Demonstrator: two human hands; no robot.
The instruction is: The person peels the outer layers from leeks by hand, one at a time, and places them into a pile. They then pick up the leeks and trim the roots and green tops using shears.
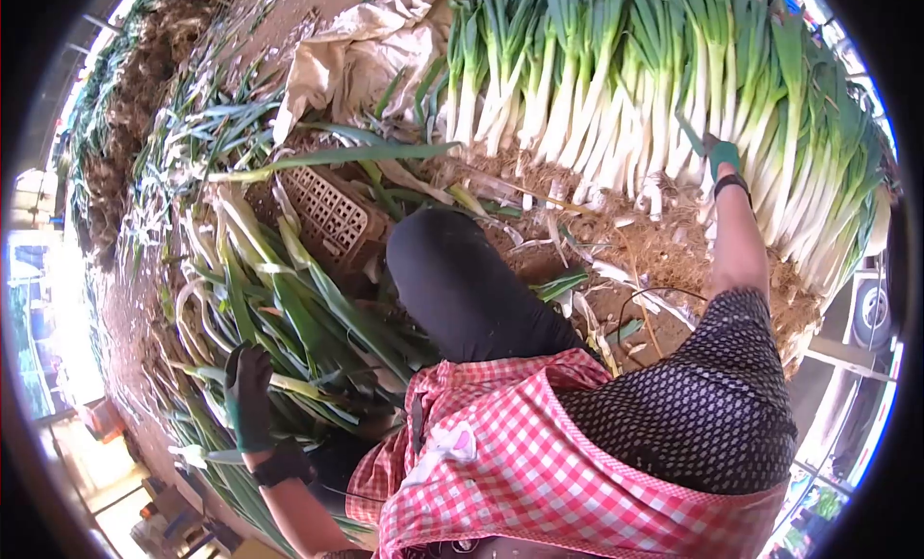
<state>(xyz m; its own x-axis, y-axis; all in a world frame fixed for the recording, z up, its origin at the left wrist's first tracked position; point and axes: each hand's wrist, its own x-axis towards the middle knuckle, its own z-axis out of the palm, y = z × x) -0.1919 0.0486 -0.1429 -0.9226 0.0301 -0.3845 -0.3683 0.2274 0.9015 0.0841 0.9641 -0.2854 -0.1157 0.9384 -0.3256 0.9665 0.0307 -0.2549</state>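
My left hand (248,395), in a dark glove with green on it, is at the lower left over a heap of loose green leaves (289,309). Its fingers stretch upward, and a pale stalk (298,386) passes close by it. At the upper right my right hand (724,157), in a green glove, reaches to a long row of leeks (597,68) with white stems and green tops. A narrow green strip (689,133) sticks out from its fingers; I cannot tell what it is.
A brown plastic crate (332,213) lies among the leaves left of my knee (462,280). Behind it is a crumpled beige cloth (361,54). Roots and scraps cover the soil (635,241) before the leeks. A dark root pile (144,88) runs along the far left.
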